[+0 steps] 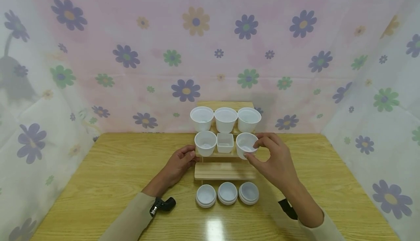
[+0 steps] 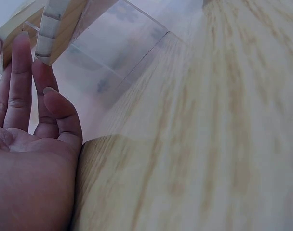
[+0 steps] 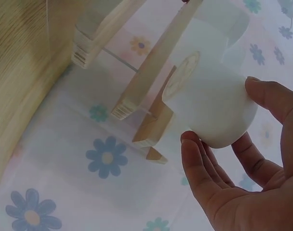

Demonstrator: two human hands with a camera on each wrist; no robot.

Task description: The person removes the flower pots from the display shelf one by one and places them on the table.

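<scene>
My right hand (image 1: 273, 157) pinches a round white plastic cup (image 1: 244, 142) between thumb and fingers. In the right wrist view this cup (image 3: 214, 103) is tilted, its side and base showing, close to the end of a wooden stepped stand (image 1: 226, 171). My left hand (image 1: 177, 164) is at the stand's left side, and in the left wrist view its fingers (image 2: 20, 91) reach up to the plank ends, the last ones loosely bent. Beside the pinched cup, on the same step, are a small square white cup (image 1: 225, 144) and another round cup (image 1: 205, 144).
Three white cups, the middle one (image 1: 225, 120) between two others, line the upper step. In front of the stand is a row of three low white jars, including a left one (image 1: 206, 197). Flowered cloth (image 1: 147, 88) surrounds the wooden table (image 1: 131, 157) behind and at both sides.
</scene>
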